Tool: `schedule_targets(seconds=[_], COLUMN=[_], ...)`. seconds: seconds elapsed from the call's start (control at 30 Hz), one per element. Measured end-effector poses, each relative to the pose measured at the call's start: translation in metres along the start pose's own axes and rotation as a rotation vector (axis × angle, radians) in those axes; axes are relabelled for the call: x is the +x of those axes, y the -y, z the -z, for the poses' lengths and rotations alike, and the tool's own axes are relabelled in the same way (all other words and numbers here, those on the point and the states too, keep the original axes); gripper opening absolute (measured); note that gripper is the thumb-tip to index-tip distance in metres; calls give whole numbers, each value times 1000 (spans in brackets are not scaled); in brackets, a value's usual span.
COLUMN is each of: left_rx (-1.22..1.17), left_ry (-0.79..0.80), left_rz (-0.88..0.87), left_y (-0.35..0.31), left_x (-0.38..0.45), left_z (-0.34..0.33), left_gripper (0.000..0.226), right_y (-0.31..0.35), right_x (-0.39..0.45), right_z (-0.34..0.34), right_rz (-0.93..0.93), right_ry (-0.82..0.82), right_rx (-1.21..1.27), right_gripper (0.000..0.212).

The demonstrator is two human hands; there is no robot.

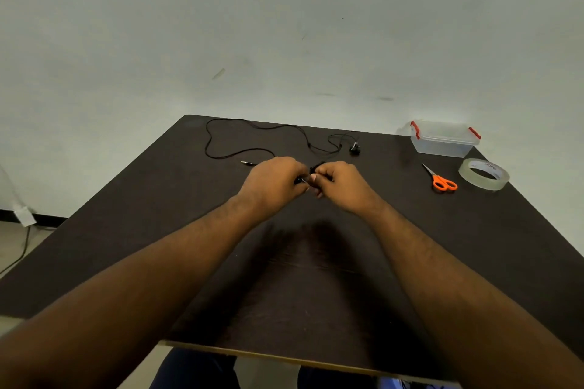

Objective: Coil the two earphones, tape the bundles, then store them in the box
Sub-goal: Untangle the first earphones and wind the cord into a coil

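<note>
Head view: both hands meet mid-table (158, 246), left hand (275, 181) and right hand (343, 185) curled, pinching small black earphone bundle (311, 175) between them, mostly hidden so axis unclear. Beyond, second earphone (252, 136) sprawls uncoiled, running left-right, plug pointing left. Far right: scissors (441, 178), tape roll (483, 174), clear box (444, 137).

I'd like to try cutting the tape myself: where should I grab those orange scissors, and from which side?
Take the scissors by the orange handle loops, coming from the near side. They lie flat, loops toward the person, closed blades pointing away toward the box, so this probably keeps fingers clear of the tips.
</note>
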State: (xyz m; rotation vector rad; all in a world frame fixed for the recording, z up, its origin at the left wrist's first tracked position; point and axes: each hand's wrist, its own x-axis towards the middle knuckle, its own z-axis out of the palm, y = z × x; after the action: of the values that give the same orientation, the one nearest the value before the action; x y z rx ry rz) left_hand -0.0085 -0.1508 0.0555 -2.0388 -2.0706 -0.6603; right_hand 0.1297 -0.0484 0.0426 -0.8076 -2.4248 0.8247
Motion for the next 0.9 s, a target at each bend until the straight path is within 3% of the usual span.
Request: schedule_targets(seconds=[0.17,0.33,0.43,0.57,0.73,0.9], left_rx=[112,-143,-330,-501,-526,-508], left_ry=[49,261,343,338,233,225], left_rz=[-210,-252,-185,-112,-125,-160], left_y=[12,18,17,19,18,17], left_x=[-4,-9,-14,-19,-20,-23], left_z=[-4,-5,-9,-13,-13,-18], left_gripper=[29,36,28,18,14,27], right_y=[2,-3,-4,-9,-15,-17], right_x=[-4,-8,-8,-10,-13,-14], right_z=[10,20,19,16,13,15], right_rz=[-254,-338,-338,-361,-360,-385], right_ry=[448,682,710,712,661,686], right_rx=[352,509,505,622,702,660], right_gripper=[28,27,24,19,16,17])
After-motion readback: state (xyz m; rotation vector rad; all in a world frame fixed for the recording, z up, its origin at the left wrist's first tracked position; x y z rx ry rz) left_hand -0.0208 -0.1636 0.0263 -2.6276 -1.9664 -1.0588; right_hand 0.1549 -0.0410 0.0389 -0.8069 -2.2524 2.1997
